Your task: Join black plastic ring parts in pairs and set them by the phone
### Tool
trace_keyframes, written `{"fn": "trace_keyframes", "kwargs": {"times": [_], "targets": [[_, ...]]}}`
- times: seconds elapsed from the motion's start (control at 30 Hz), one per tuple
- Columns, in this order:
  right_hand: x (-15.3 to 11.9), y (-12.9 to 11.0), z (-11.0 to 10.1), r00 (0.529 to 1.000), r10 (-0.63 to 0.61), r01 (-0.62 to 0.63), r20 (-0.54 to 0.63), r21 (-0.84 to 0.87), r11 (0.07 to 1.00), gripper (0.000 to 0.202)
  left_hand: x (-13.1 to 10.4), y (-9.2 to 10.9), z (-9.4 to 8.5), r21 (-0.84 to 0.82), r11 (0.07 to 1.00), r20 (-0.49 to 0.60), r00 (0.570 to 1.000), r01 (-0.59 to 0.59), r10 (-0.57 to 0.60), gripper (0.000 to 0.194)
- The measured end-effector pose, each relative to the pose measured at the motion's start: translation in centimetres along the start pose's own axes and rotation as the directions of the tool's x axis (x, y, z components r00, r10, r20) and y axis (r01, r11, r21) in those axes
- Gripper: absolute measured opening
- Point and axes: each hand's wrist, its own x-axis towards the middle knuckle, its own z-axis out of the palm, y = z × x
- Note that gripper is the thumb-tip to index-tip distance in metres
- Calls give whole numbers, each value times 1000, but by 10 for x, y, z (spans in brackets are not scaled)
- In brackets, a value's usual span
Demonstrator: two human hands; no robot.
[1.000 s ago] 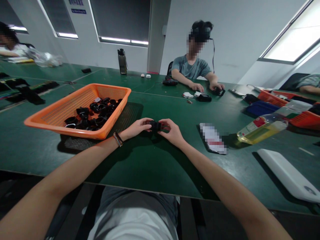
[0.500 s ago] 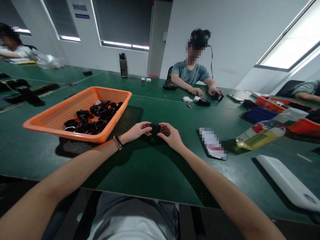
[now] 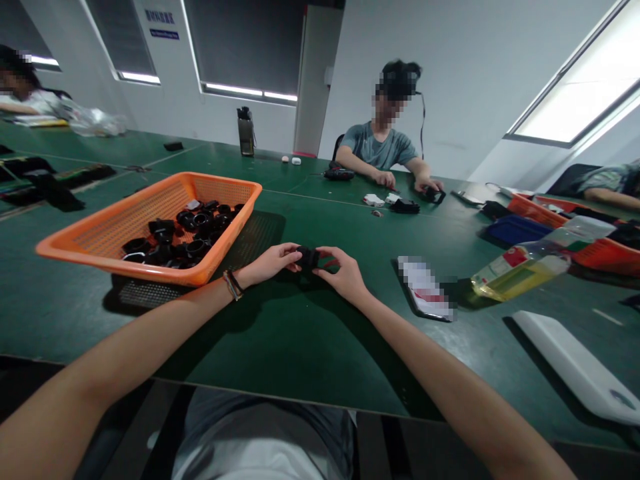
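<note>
White slab-like object: lies on the green table (image 3: 280,347) near its edge, at far right (image 3: 575,363).
Phone: lies flat (image 3: 425,288), between the right hand and the tilted bottle.
Left hand: pinches the small black part (image 3: 307,259) between thumb and fingers (image 3: 274,263); bands encircle the wrist.
Right hand: thumb and fingers curved at the part's right end (image 3: 345,273); firm grip cannot be confirmed.
Small black part: located between both hands, above the table; fine detail too dark to read.
Orange basket: stands left of the hands (image 3: 200,275); contains black ring-like parts (image 3: 197,248).
Tilted bottle: right of the phone, yellow liquid inside (image 3: 520,270).
Blue tray: beyond the tilted bottle (image 3: 515,230).
Person opposite: seated across the table, one hand at a black object (image 3: 380,148).
Dark drinking bottle: upright near the far table edge (image 3: 245,133).
</note>
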Motion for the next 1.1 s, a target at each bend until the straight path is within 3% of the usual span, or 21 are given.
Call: {"fn": "trace_keyframes", "kwargs": {"times": [0.47,1.1], "targets": [[0,-1,2,998,-51,52,-37,26,998,30,1,-1,-2,-31,1000,23,1000,-6,7,21],[1,2,3,1000,-5,5,-10,-3,1000,31,1,1,-1,-58,998,-10,1000,14,-14,18]]}}
